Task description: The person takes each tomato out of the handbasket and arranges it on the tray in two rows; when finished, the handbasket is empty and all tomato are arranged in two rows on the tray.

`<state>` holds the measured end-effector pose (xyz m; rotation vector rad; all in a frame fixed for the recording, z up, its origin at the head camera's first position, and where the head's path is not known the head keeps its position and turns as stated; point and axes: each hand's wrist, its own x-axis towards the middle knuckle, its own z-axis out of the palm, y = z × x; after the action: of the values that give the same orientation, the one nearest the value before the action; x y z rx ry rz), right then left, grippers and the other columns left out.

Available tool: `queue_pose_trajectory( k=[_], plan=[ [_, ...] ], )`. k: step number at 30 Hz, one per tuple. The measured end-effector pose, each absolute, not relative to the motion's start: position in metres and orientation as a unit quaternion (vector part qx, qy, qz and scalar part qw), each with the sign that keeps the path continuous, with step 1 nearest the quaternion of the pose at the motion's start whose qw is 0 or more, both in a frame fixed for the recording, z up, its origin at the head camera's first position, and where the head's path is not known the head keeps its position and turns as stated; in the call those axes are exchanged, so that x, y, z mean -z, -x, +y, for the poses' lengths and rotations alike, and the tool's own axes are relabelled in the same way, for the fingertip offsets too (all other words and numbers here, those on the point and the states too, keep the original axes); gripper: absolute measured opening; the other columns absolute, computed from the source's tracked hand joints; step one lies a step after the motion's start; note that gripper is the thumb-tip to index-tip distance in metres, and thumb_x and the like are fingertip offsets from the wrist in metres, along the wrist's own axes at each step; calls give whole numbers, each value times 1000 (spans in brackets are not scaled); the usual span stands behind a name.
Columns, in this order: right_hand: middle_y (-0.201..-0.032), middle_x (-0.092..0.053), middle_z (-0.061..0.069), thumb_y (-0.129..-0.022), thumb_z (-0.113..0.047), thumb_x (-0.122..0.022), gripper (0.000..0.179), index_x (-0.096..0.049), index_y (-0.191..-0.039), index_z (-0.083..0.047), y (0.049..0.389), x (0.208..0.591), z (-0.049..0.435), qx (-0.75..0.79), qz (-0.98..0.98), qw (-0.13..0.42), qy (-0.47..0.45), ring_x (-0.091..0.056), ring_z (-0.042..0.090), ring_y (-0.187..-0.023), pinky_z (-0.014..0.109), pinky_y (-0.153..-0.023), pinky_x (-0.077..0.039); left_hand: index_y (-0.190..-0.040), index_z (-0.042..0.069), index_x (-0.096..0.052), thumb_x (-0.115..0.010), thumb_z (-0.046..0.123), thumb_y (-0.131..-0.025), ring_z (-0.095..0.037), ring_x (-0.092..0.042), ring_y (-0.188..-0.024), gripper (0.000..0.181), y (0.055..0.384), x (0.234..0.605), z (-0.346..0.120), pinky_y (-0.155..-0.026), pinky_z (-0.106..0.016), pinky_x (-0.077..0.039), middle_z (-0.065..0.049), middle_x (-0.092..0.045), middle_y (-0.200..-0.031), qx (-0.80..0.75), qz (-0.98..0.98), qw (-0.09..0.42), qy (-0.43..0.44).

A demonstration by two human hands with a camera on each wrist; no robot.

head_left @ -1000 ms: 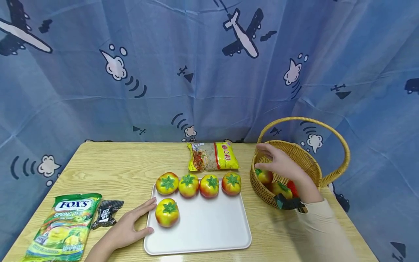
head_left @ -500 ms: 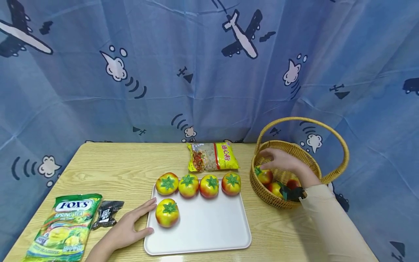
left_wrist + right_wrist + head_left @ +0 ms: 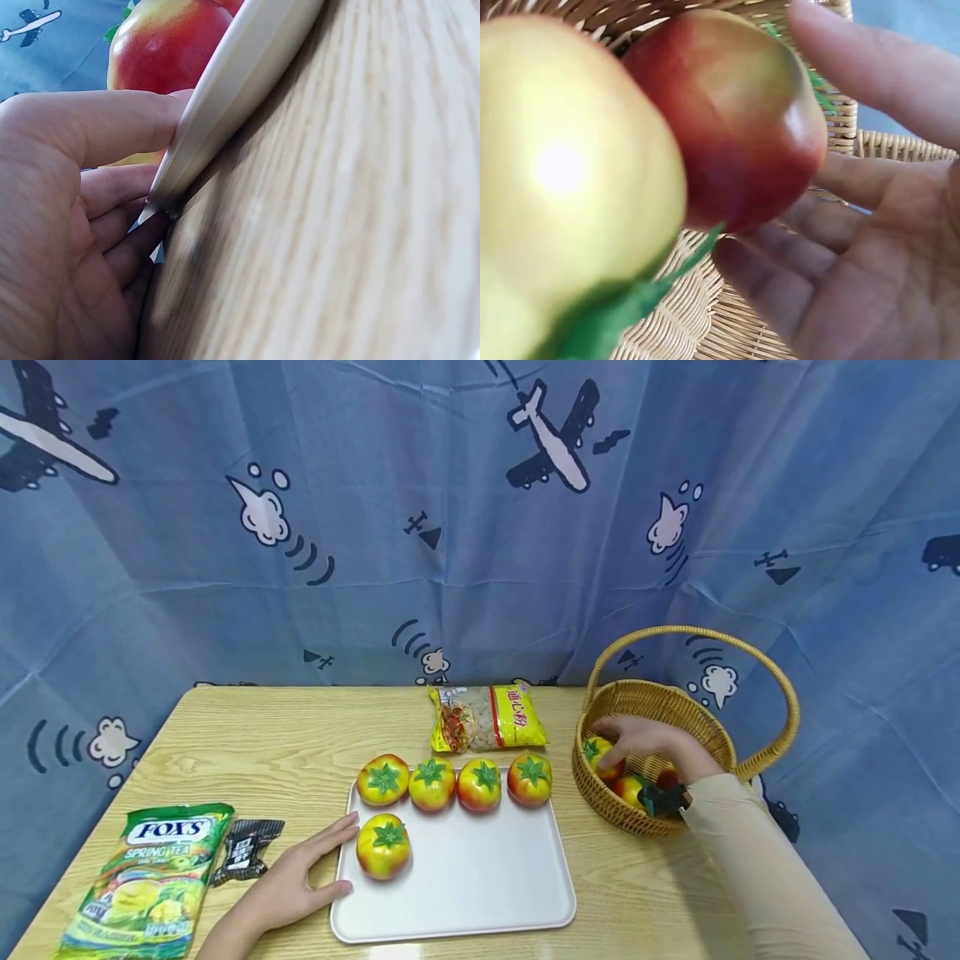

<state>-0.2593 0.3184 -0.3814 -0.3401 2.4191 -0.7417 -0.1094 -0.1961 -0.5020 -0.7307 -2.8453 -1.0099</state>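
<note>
My left hand (image 3: 295, 885) lies beside the white tray (image 3: 480, 885), fingertips and thumb against its left rim (image 3: 232, 82). On the tray are several yellow-red fruits with green star-shaped leaf tops: a row along the far edge, plus one fruit (image 3: 383, 847) near my left fingers. My right hand (image 3: 647, 742) reaches into the wicker basket (image 3: 581, 772), thumb and fingers spread around a yellow-red fruit (image 3: 739, 124) at its left side. In the right wrist view the fingers pass behind this fruit and the thumb stands by its edge. Another fruit (image 3: 562, 165) is close to the camera.
A bag of pasta (image 3: 487, 718) lies behind the tray. At the left are a green FOX'S candy bag (image 3: 146, 881) and a small black packet (image 3: 246, 852). The basket's tall handle (image 3: 787, 710) arches over its right side. A blue curtain (image 3: 375, 527) hangs behind the table.
My right hand has lowered into the basket, from above the left fruit to around it. The left hand, tray and fruits on it stay put.
</note>
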Motion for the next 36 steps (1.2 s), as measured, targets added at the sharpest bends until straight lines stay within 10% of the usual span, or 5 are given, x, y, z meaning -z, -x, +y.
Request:
queue_pose_trajectory(
  k=[36],
  plan=[
    [-134, -49, 22, -80, -35, -74, 72, -45, -137, -2, 241, 355, 322, 236, 934, 219, 154, -48, 35, -118, 52, -98, -41, -137, 17, -51, -70, 45, -82, -31, -43, -132, 65, 111, 501, -197, -101, -55, -40, 1, -41, -149, 334, -915, -7, 228]
  ],
)
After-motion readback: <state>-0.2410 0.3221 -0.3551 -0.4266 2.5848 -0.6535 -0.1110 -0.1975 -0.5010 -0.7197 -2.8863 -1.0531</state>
